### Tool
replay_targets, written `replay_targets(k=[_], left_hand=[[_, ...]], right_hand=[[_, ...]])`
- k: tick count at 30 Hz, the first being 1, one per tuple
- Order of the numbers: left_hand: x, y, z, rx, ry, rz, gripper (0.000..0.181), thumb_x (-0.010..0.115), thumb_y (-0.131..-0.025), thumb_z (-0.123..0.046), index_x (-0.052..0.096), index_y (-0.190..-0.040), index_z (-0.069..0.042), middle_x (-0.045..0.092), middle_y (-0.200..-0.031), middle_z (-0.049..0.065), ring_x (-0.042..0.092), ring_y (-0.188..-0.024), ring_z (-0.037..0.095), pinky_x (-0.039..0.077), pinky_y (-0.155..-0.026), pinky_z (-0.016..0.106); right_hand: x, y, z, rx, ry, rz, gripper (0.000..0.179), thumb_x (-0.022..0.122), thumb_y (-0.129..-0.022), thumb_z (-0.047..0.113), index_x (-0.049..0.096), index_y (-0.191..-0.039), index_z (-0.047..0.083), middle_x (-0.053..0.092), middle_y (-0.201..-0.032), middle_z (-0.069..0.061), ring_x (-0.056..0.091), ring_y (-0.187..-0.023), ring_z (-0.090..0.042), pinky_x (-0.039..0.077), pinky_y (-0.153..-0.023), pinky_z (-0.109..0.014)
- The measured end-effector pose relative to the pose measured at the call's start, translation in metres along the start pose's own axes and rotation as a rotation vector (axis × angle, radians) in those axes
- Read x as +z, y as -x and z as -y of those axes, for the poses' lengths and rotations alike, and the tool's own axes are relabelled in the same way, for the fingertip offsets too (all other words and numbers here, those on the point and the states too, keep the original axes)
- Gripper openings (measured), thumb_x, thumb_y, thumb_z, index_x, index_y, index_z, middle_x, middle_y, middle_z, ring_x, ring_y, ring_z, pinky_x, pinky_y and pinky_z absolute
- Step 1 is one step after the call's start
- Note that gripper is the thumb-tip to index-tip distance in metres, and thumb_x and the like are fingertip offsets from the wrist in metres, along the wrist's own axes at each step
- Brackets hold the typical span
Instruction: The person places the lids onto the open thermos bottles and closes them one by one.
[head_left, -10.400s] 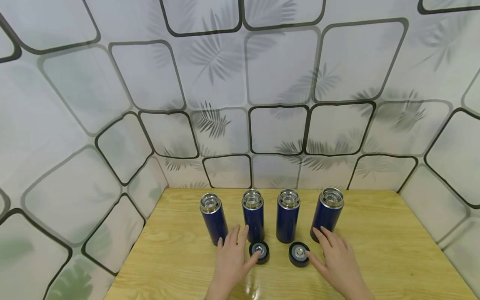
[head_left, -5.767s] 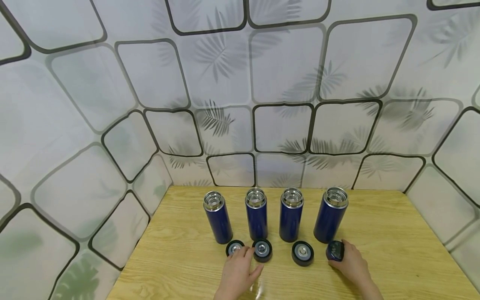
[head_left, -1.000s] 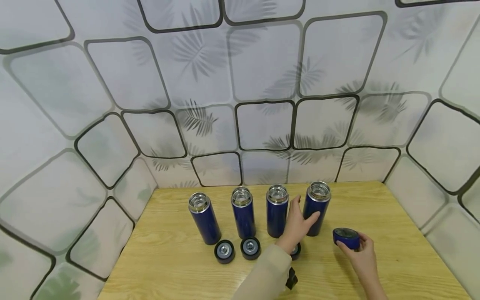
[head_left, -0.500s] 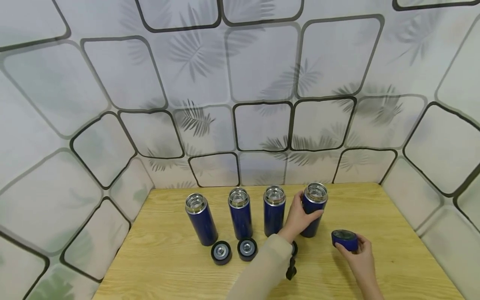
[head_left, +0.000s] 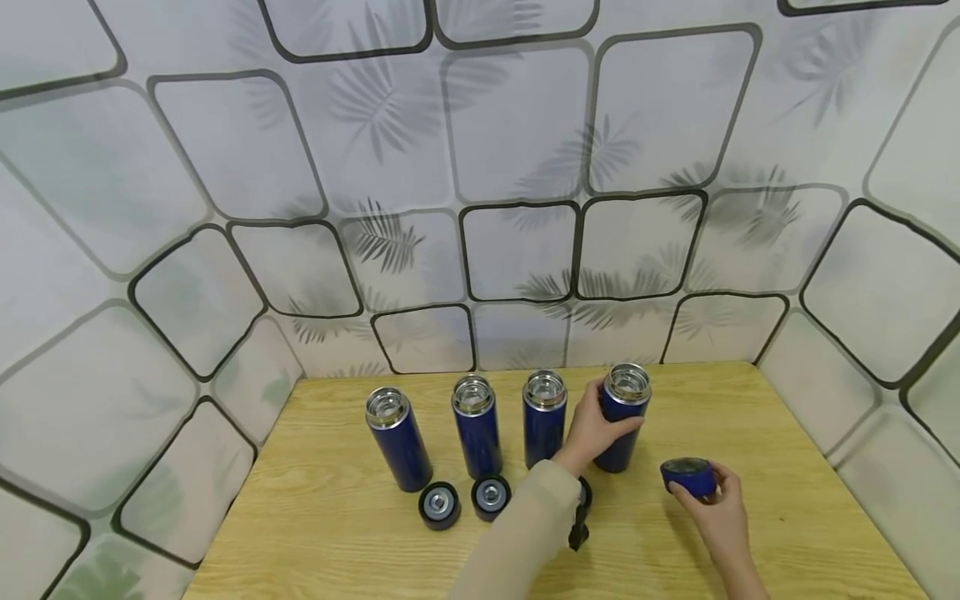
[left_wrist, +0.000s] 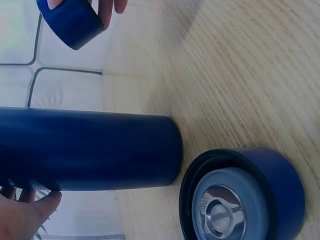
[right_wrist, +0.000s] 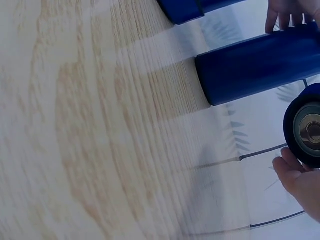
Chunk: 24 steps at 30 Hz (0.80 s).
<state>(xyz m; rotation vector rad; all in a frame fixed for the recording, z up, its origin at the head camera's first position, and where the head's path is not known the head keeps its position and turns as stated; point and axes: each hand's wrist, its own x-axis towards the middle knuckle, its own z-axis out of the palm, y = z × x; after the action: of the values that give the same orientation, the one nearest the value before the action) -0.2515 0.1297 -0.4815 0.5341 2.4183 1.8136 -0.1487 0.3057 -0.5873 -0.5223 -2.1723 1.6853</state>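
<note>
In the head view, several dark blue vacuum bottles stand in a row with their steel mouths uncovered. My left hand (head_left: 592,429) reaches across and grips the rightmost bottle (head_left: 617,457) around its upper body, thumb in front. To its right, my right hand (head_left: 720,508) holds a blue bottle lid (head_left: 688,477) above the table, dark top upward. The right wrist view shows that lid's (right_wrist: 311,131) inner side. On the wood lie other lids, inner side up: a left lid (head_left: 439,505), a middle lid (head_left: 491,497), and one lid (head_left: 585,493) partly hidden by my left forearm.
The other bottles are the left bottle (head_left: 401,454), the second bottle (head_left: 477,437) and the third bottle (head_left: 543,425). A wooden table (head_left: 315,517) carries everything. Patterned wall covering (head_left: 517,250) encloses the back and both sides. A black strap (head_left: 578,529) hangs at my left wrist.
My left hand has moved from the left lids to the rightmost bottle and closed around it. My right hand has lifted its lid off the table and shifted slightly right.
</note>
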Motion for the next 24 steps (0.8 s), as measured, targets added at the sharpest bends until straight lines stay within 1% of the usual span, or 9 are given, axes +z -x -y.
replay_targets(k=[3, 7, 10, 12, 16, 19, 22, 23, 24], left_hand=[[-0.002, 0.001, 0.001, 0.007, 0.019, 0.005, 0.063, 0.076, -0.069, -0.028, 0.042, -0.121, -0.019, 0.049, -0.108, -0.009, 0.049, -0.098, 0.007, 0.043, -0.081, 0.029], [-0.003, 0.003, 0.002, 0.03, 0.029, 0.039, 0.06, 0.077, -0.068, -0.027, 0.043, -0.118, -0.02, 0.048, -0.104, -0.012, 0.048, -0.096, 0.005, 0.043, -0.081, 0.029], [-0.004, 0.005, 0.002, 0.035, 0.018, 0.057, 0.06, 0.076, -0.068, -0.028, 0.043, -0.118, -0.021, 0.048, -0.103, -0.013, 0.048, -0.095, 0.004, 0.043, -0.081, 0.029], [-0.004, 0.007, 0.002, 0.037, 0.007, 0.057, 0.061, 0.076, -0.068, -0.03, 0.043, -0.118, -0.021, 0.048, -0.103, -0.013, 0.048, -0.095, 0.004, 0.043, -0.08, 0.029], [-0.003, 0.011, 0.001, 0.043, -0.014, 0.059, 0.061, 0.076, -0.067, -0.031, 0.044, -0.118, -0.022, 0.049, -0.104, -0.013, 0.048, -0.095, 0.004, 0.043, -0.079, 0.028], [-0.003, 0.013, 0.001, 0.04, -0.012, 0.062, 0.062, 0.077, -0.067, -0.031, 0.044, -0.119, -0.022, 0.049, -0.104, -0.013, 0.048, -0.095, 0.004, 0.043, -0.078, 0.029], [-0.002, 0.015, 0.002, 0.037, -0.007, 0.067, 0.063, 0.076, -0.068, -0.031, 0.043, -0.12, -0.022, 0.049, -0.105, -0.012, 0.048, -0.096, 0.004, 0.043, -0.078, 0.029], [-0.001, 0.016, 0.003, 0.038, -0.003, 0.067, 0.063, 0.076, -0.068, -0.031, 0.043, -0.121, -0.022, 0.049, -0.106, -0.012, 0.047, -0.096, 0.004, 0.043, -0.079, 0.029], [-0.001, 0.017, 0.003, 0.04, 0.0, 0.067, 0.062, 0.076, -0.069, -0.031, 0.043, -0.121, -0.022, 0.049, -0.106, -0.012, 0.047, -0.097, 0.004, 0.043, -0.08, 0.029]], right_hand=[[0.0, 0.0, 0.001, -0.013, -0.022, 0.022, 0.081, 0.072, -0.073, 0.031, 0.022, -0.132, 0.008, 0.03, -0.117, -0.007, 0.04, -0.111, -0.035, 0.039, -0.071, -0.008], [-0.002, 0.001, 0.003, -0.058, 0.029, 0.024, 0.075, 0.07, -0.076, 0.027, 0.023, -0.133, 0.011, 0.031, -0.114, -0.006, 0.046, -0.105, -0.02, 0.041, -0.071, -0.009], [-0.001, 0.0, 0.001, -0.072, 0.027, 0.007, 0.076, 0.071, -0.075, 0.029, 0.024, -0.134, 0.013, 0.031, -0.116, -0.004, 0.045, -0.101, -0.012, 0.04, -0.071, -0.008], [0.0, -0.001, 0.001, -0.081, 0.001, -0.005, 0.077, 0.072, -0.075, 0.027, 0.024, -0.133, 0.014, 0.031, -0.116, -0.002, 0.043, -0.102, -0.011, 0.038, -0.072, -0.007], [0.001, -0.004, 0.001, -0.123, -0.094, -0.028, 0.074, 0.073, -0.073, 0.016, 0.025, -0.129, 0.014, 0.033, -0.116, -0.001, 0.042, -0.102, -0.009, 0.036, -0.074, -0.006], [0.0, -0.009, -0.003, -0.136, -0.149, -0.036, 0.074, 0.074, -0.071, 0.027, 0.027, -0.127, 0.016, 0.033, -0.117, -0.003, 0.043, -0.104, -0.009, 0.036, -0.075, -0.007], [-0.002, -0.016, -0.009, -0.141, -0.174, -0.038, 0.08, 0.074, -0.067, 0.041, 0.027, -0.128, 0.018, 0.033, -0.12, -0.006, 0.043, -0.105, -0.01, 0.036, -0.077, -0.007], [-0.002, -0.019, -0.01, -0.149, -0.182, -0.036, 0.081, 0.073, -0.067, 0.043, 0.027, -0.128, 0.017, 0.033, -0.121, -0.007, 0.043, -0.106, -0.011, 0.036, -0.078, -0.007], [-0.002, -0.021, -0.011, -0.158, -0.184, -0.038, 0.081, 0.074, -0.067, 0.039, 0.027, -0.128, 0.017, 0.033, -0.121, -0.007, 0.043, -0.106, -0.011, 0.036, -0.078, -0.007]])
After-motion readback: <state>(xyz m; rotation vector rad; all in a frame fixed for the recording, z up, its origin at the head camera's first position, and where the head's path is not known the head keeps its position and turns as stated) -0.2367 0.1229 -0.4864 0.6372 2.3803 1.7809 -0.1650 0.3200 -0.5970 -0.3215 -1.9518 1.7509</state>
